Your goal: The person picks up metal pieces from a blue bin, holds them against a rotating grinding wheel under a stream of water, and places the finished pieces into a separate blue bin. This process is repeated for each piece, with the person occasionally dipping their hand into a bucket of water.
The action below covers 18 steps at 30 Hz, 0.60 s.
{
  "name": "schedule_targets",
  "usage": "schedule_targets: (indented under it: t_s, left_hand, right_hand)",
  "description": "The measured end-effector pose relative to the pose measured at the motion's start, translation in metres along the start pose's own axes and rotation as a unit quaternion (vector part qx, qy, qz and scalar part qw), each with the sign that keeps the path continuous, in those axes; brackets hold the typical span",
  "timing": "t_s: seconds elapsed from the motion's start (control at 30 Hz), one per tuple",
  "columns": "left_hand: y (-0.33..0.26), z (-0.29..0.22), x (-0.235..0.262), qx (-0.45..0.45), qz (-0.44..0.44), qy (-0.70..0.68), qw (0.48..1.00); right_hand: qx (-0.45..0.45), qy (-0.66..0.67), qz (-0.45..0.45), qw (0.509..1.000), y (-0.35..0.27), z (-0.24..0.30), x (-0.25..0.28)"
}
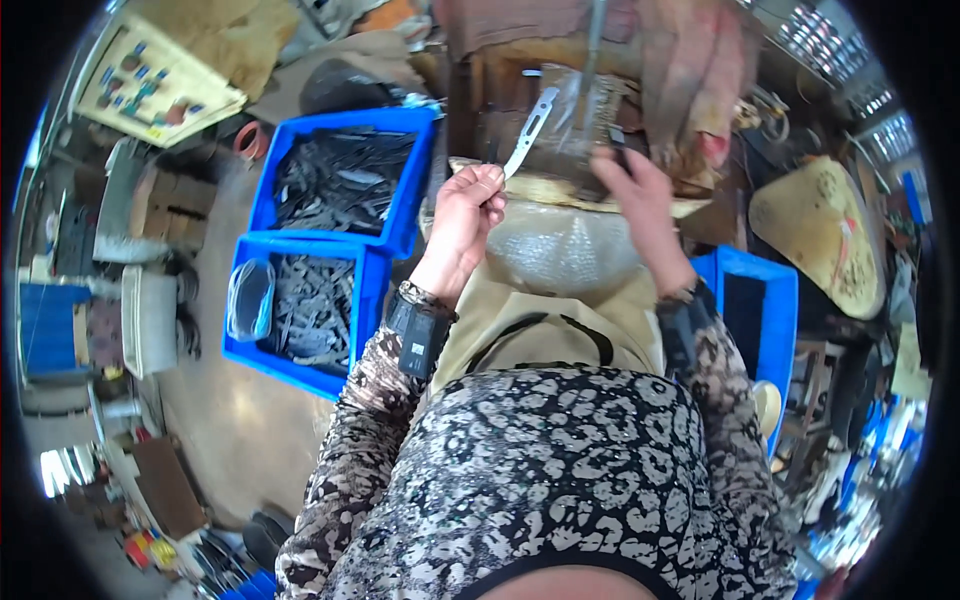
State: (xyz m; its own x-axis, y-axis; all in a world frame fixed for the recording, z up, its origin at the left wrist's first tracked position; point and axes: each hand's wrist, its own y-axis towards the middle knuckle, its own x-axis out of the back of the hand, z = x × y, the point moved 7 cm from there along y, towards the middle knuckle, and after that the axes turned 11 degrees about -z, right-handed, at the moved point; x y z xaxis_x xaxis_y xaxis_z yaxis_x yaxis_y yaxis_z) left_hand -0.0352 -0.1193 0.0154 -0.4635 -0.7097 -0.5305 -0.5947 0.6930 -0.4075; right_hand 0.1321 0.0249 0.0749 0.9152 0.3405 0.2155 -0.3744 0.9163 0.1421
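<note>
Where the left hand (467, 205) pinches its near end between thumb and fingers, one slotted metal strip (532, 128), silvery, pale, slightly bent, slants up to the far right, held above the near side of a workbench.

Right hand (640, 190): blurred, to the right of the strip and apart from it, over the bench's near edge; beside its fingers, a small dark object (617, 146). Whether it grips this object cannot be told.

Bench edge (590, 197): pale, worn, directly below the hands. Beyond it, clear plastic film (568, 98), crumpled. Far right of the bench, one pinkish cloth (690, 65), stained, hanging in folds.

Nearer the body: bubble wrap (550, 245), then one beige apron (560, 330) over a patterned top (580, 450).

Left: two blue bins, the far bin (264, 188) and near bin (290, 376), touching, each filled with dark grey flat pieces (315, 305). Right: one blue bin (783, 315), dark inside; beyond it, one yellowish pad (820, 235), rounded-triangular, spotted. Far left: one cream tray (218, 106) with small items.
</note>
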Motion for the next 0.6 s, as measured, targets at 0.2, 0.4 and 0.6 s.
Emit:
schedule_targets:
  t_s: [0.2, 0.4, 0.6]
  left_hand:
    - [-0.004, 0.027, -0.055, -0.02, 0.06, 0.129, 0.99]
    - [-0.034, -0.001, -0.092, -0.489, 0.092, 0.458, 0.737]
    - [-0.011, 0.008, -0.085, -0.505, 0.053, 0.488, 0.71]
  right_hand:
    - [-0.025, 0.064, 0.033, 0.997, 0.015, -0.013, -0.016]
    - [-0.078, 0.108, 0.002, 0.991, 0.005, -0.031, -0.02]
    - [-0.06, 0.084, 0.006, 0.995, 0.008, -0.03, -0.017]
